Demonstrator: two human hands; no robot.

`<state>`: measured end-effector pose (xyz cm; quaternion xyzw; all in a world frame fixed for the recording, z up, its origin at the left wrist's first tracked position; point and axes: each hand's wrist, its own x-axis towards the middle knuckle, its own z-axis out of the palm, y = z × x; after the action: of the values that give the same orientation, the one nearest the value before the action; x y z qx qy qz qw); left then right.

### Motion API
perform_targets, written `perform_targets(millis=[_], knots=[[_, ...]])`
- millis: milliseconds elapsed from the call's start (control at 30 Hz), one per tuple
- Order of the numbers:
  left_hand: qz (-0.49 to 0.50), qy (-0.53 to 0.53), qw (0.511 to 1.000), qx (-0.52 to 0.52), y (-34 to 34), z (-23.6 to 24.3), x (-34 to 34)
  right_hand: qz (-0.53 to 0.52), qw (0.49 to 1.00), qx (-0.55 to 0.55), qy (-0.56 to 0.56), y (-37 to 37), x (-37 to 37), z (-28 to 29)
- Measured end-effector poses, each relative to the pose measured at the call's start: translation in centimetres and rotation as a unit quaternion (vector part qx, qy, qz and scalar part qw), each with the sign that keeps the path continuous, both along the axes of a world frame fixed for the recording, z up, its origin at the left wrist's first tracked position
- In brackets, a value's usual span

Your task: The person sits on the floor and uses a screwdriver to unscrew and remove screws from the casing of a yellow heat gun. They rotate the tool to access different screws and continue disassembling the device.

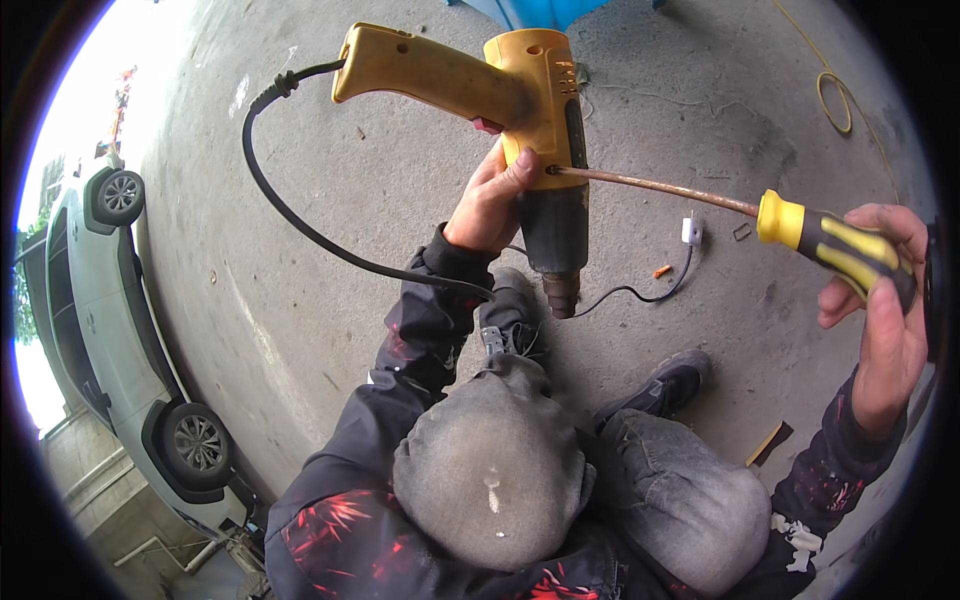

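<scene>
A yellow and black heat gun [545,110] is held up before me, its dark nozzle pointing toward my knees and its handle stretching left. My left hand [492,200] is closed round the middle of its body, thumb on the yellow casing. In my right hand [885,290] is a screwdriver [835,245] with a yellow and black handle and a long rusty-brown shaft. Its tip sits at a small screw hole in the side of the casing, just beyond my left thumb. A black cord [290,225] loops from the handle's end down past my left sleeve.
On the concrete floor [340,190] lie a white plug [691,231] on a black cord, a small orange piece [661,271] and a dark strip [768,443]. A yellow hose [835,105] curls at far right. A blue object [530,12] stands ahead; a light car [115,320] is parked left.
</scene>
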<state>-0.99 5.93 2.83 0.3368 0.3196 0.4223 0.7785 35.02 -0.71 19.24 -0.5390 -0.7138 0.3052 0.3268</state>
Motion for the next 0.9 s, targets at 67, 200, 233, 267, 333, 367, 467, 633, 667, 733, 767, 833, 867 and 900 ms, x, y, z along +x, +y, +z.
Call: perform_targets(millis=[67, 200, 233, 267, 333, 367, 467, 633, 667, 733, 767, 833, 867, 900], knots=[[0.002, 0.000, 1.000, 0.010, -0.1, -0.1, 0.2, -0.025, 0.999, 0.007, -0.045, 0.3, -0.5, 0.5], [0.013, 0.015, 1.000, 0.004, -0.4, 0.1, 0.3, -0.017, 0.999, 0.017, -0.044, 0.2, -1.8, 1.1], [0.016, 0.015, 1.000, 0.001, -0.4, 0.1, 0.4, -0.033, 0.998, 0.039, -0.040, 0.0, -2.0, 1.0], [0.020, 0.015, 1.000, -0.001, -0.4, 0.1, 0.4, -0.049, 0.996, 0.062, -0.036, -0.2, -2.0, 0.9], [0.019, 0.019, 1.000, 0.007, -0.4, 0.2, 0.5, -0.058, 0.994, 0.076, -0.047, -0.4, -1.9, 0.7], [0.019, 0.022, 1.000, 0.011, -0.4, 0.2, 0.6, -0.062, 0.994, 0.062, -0.070, -0.4, -1.9, 0.6], [0.020, 0.032, 0.999, 0.032, -0.5, 0.3, 0.6, -0.052, 0.994, -0.006, -0.100, 0.0, -1.7, 0.5], [0.038, 0.026, 0.999, 0.008, -0.6, 0.3, 0.7, -0.081, 0.995, 0.044, -0.038, 0.3, -1.9, 0.5], [0.041, 0.027, 0.999, 0.007, -0.5, 0.3, 0.7, -0.076, 0.996, 0.017, -0.051, 0.3, -2.0, 0.4], [0.037, 0.032, 0.999, 0.020, -0.5, 0.4, 0.7, -0.075, 0.990, -0.078, -0.088, 0.5, -2.1, 0.4], [0.034, 0.033, 0.998, 0.028, -0.5, 0.3, 0.6, -0.086, 0.990, -0.079, -0.075, 0.6, -2.0, 0.4], [0.030, 0.031, 0.999, 0.024, -0.4, 0.4, 0.6, -0.108, 0.990, -0.079, -0.049, 0.7, -2.0, 0.3], [0.028, 0.028, 0.999, 0.023, -0.4, 0.3, 0.5, -0.123, 0.992, 0.016, -0.020, 0.8, -2.1, 0.1], [0.025, 0.033, 0.999, 0.027, -0.4, 0.3, 0.5, -0.129, 0.991, 0.011, -0.025, 0.8, -2.1, 0.0]])
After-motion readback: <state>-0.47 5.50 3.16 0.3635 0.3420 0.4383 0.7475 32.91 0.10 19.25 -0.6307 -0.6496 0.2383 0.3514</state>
